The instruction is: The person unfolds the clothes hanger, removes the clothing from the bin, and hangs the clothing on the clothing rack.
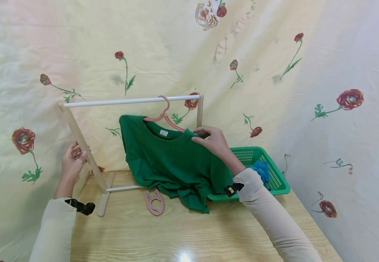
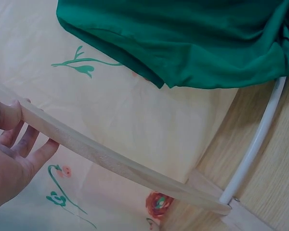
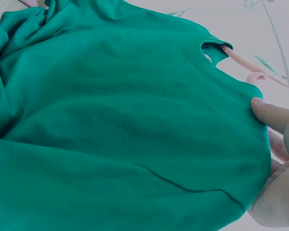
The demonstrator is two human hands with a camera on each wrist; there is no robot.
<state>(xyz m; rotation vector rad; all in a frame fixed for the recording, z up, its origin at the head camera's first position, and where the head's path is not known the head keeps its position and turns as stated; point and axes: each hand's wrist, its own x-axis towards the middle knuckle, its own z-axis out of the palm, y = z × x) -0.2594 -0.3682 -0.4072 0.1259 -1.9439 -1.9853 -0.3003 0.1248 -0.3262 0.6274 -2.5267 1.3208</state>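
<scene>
A green T-shirt (image 1: 176, 156) hangs on a pink hanger (image 1: 165, 115), whose hook is over the white top bar (image 1: 117, 102) of a small clothes rack. My right hand (image 1: 213, 141) pinches the shirt's shoulder, thumb on the front and fingers behind the cloth, as the right wrist view also shows. With its thumb and fingertips, my left hand (image 1: 72, 163) holds the rack's left wooden post (image 2: 101, 154). The shirt's lower part falls in folds to the table and covers much of the rack's lower bar (image 1: 125, 188).
A folded pink hanger (image 1: 154, 202) lies on the wooden table (image 1: 137, 236) in front of the rack. Behind my right forearm stands a green plastic basket (image 1: 276, 171) with blue cloth (image 1: 262, 170) in it. Flowered fabric (image 1: 163, 43) hangs behind and at both sides.
</scene>
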